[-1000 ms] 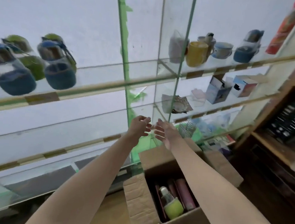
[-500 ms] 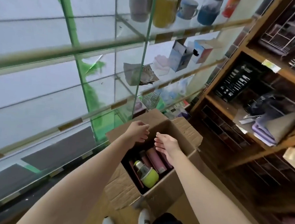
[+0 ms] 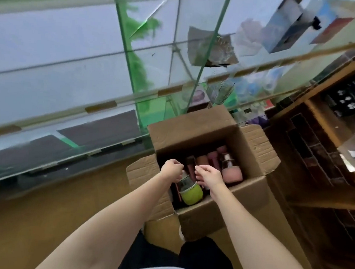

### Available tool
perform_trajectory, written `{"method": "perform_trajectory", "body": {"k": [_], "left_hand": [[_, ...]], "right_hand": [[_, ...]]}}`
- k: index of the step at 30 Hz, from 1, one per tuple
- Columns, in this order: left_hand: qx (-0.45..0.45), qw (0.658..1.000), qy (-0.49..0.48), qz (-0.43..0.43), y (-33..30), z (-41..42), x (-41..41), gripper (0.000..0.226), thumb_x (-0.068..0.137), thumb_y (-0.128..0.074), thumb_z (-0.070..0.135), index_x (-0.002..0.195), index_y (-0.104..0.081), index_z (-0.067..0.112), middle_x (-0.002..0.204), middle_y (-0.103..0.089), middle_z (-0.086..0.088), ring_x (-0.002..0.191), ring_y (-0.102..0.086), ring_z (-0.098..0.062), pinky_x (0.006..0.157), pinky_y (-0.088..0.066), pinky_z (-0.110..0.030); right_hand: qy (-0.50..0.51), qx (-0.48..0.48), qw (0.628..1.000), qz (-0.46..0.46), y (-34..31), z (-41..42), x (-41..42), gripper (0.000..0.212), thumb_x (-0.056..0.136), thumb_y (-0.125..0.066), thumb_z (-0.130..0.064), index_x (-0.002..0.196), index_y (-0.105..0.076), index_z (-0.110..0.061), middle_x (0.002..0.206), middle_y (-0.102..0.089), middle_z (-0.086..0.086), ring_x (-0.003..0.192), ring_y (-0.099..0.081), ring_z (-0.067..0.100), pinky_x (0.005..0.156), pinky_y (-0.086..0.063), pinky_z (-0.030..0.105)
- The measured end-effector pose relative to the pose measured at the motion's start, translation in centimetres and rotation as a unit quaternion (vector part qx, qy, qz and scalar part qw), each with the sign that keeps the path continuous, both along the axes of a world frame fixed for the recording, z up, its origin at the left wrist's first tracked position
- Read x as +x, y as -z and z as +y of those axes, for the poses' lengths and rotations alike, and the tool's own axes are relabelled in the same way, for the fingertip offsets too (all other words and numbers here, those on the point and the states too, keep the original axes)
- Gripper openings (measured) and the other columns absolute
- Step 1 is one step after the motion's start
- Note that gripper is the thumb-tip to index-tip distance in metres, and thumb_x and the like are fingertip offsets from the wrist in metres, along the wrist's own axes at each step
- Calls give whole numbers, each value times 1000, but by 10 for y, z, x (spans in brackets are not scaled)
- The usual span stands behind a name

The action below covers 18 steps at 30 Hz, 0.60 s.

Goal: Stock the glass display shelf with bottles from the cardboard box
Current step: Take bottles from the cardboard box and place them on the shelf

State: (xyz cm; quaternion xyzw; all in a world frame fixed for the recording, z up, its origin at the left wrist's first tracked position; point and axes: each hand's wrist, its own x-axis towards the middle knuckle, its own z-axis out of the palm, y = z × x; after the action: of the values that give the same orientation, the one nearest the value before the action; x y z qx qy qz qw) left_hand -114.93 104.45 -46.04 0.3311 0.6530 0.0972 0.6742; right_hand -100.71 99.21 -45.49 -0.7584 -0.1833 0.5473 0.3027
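An open cardboard box (image 3: 250,195) stands on the floor in front of the glass display shelf (image 3: 102,107). Inside lie several bottles: a lime-green one (image 3: 191,193) with a clear top nearest me, a pale pink one (image 3: 232,173) at the right, and dark pink ones (image 3: 211,160) behind. My left hand (image 3: 171,170) and my right hand (image 3: 208,176) hover side by side over the box opening, just above the green bottle. Their fingers are loosely curled and hold nothing. The green bottle's top is partly hidden by my hands.
Box flaps (image 3: 141,172) stick out to the left and back. A dark wooden shelving unit (image 3: 319,158) stands close on the right. The upper right glass shelves carry small boxes (image 3: 285,26) and packets. Brown floor (image 3: 38,219) stretches to the left of the box.
My head has tilted down from the shelves to the box. Both hands have dropped from shelf height into the box opening, over the green bottle.
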Motion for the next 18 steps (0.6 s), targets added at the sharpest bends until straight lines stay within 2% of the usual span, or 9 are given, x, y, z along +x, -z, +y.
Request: {"method": "perform_trajectory", "body": {"k": [2,4,7,9,11,14,18], "left_hand": [[-21,999,-31,25,12,-3,4,11,98,-41,8,103,-51,11,80,-54,-13,61,-51,-22,56,-44,-29],[-41,996,-54,49,27,-7,9,13,98,-41,10,106,-52,12,93,-57,-15,78,-56,-27,69,-50,-35],[-80,991,-89,67,51,-14,18,24,100,-48,20,122,-49,9,113,-57,-15,94,-57,-25,84,-54,-38],[-120,984,-116,68,65,-22,28,36,101,-51,27,131,-45,7,118,-55,-13,101,-56,-24,91,-53,-39],[-152,976,-146,58,78,-28,37,46,102,-53,29,139,-39,6,123,-53,-11,107,-56,-24,90,-52,-38],[-164,973,-147,72,102,-34,47,57,100,-55,31,146,-33,7,138,-53,-13,122,-54,-27,96,-47,-38],[-158,970,-170,75,120,-36,54,67,97,-61,36,150,-31,6,147,-49,-12,132,-49,-29,109,-40,-42]], "right_hand": [[-28,-18,999,4,15,1,6,10,95,-67,-17,101,-68,-10,94,-67,10,86,-60,19,74,-49,32],[-58,-38,998,2,31,-2,13,5,94,-68,-20,95,-69,-15,99,-69,10,94,-63,22,83,-51,37],[-91,-69,993,-3,55,-4,26,6,92,-70,-25,95,-71,-19,107,-71,10,105,-63,24,97,-50,43],[-98,-82,992,8,70,-3,34,11,93,-69,-22,102,-70,-16,111,-70,12,107,-63,25,95,-50,40],[-115,-90,989,11,84,-1,42,22,94,-69,-21,114,-67,-12,116,-68,11,111,-62,25,94,-49,37],[-170,-112,979,18,104,1,53,38,95,-68,-29,130,-60,-18,124,-61,2,116,-56,19,91,-44,30],[-237,-137,961,40,126,2,59,41,96,-66,-35,134,-57,-24,132,-59,-2,123,-53,18,105,-46,38]]}}
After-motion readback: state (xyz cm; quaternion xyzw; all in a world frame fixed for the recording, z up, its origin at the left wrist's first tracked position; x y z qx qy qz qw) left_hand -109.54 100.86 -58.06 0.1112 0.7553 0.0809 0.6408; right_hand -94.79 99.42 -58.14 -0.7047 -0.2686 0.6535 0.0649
